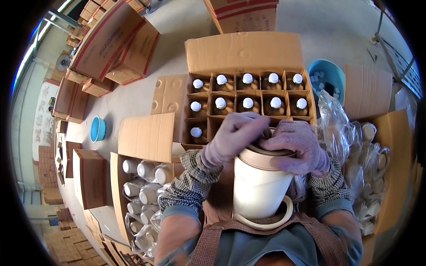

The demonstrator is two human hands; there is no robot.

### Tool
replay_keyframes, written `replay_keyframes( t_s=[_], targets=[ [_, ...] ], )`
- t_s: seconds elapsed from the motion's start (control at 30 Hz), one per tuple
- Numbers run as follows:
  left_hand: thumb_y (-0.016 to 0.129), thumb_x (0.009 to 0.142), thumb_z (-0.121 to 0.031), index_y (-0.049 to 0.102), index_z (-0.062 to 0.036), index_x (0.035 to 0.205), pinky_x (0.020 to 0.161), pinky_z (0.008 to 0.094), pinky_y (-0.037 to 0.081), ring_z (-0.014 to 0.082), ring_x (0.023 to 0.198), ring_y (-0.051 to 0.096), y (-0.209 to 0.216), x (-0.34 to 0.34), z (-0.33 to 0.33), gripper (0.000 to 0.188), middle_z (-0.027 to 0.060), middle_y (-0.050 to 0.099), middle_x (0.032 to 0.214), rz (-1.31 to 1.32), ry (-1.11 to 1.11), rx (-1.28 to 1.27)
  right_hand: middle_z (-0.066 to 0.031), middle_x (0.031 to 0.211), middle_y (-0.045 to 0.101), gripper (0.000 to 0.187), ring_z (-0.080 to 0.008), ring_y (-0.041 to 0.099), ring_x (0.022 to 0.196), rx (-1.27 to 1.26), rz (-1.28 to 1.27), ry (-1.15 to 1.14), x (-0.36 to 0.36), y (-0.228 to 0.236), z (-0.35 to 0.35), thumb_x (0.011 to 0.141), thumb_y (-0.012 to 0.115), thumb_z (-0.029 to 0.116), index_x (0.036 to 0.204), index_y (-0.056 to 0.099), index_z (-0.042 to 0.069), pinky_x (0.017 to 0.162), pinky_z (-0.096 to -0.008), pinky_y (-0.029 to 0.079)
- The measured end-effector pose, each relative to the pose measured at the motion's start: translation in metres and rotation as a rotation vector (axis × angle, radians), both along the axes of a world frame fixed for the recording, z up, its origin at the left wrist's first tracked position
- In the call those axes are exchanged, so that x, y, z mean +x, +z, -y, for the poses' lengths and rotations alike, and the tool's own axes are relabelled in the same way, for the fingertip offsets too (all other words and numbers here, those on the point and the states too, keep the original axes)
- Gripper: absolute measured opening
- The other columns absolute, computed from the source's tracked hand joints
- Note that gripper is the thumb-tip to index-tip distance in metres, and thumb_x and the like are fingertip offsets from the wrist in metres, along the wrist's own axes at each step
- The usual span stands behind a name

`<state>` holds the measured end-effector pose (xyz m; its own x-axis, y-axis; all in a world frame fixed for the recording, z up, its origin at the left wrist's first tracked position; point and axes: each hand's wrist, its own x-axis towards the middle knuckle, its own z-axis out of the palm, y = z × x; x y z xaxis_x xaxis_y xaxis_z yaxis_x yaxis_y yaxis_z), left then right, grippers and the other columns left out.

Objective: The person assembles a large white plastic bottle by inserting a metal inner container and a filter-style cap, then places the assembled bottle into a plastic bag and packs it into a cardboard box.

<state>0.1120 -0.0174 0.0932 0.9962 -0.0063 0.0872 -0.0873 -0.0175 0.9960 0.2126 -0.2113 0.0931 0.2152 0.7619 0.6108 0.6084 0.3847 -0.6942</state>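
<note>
A tall cream jug stands close against my body, its beige rim uppermost and its looped handle at the lower right. The jug has a dark lid, partly covered by my hands. My left hand, in a pale purple-grey glove, curls its fingers over the lid from the left; its fingertips are partly hidden. Wrapped over the rim from the other side is my gloved right hand, with a finger low on the beige band. Just beyond both hands sits an open carton with cardboard dividers, holding several white-capped bottles.
At the left, an open box holds white-topped containers in clear plastic. Another open box at the right has similar ones and crumpled plastic film. A blue tub stands behind it. A blue basin and stacked cartons occupy the left floor.
</note>
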Motion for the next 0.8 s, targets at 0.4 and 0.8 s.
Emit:
replay_keyframes(
  t_s=[0.4,0.8],
  targets=[
    [0.093,0.062,-0.029,0.066,-0.0022,0.11,0.105,0.0446,0.044,0.0335,0.118,0.061,-0.052,-0.03,-0.021,0.061,0.0144,0.067,0.118,0.343,-0.046,-0.115,-0.0089,0.08,0.064,0.045,-0.0272,0.063,0.069,-0.182,0.075,0.054,0.004,0.014,-0.021,0.068,0.09,0.036,0.097,0.072,0.007,0.062,-0.0361,0.05],
    [0.051,0.099,-0.047,0.059,0.0048,0.122,0.098,0.0558,0.051,0.0392,0.107,0.063,-0.079,0.044,0.031,0.057,0.0211,0.063,0.11,0.973,-0.098,-0.745,-0.0178,0.11,0.056,0.057,-0.0369,0.062,0.095,-0.56,0.428,-0.314,-0.069,0.084,-0.045,0.075,0.083,0.033,0.114,0.06,-0.001,0.08,-0.0468,0.052]
  ],
)
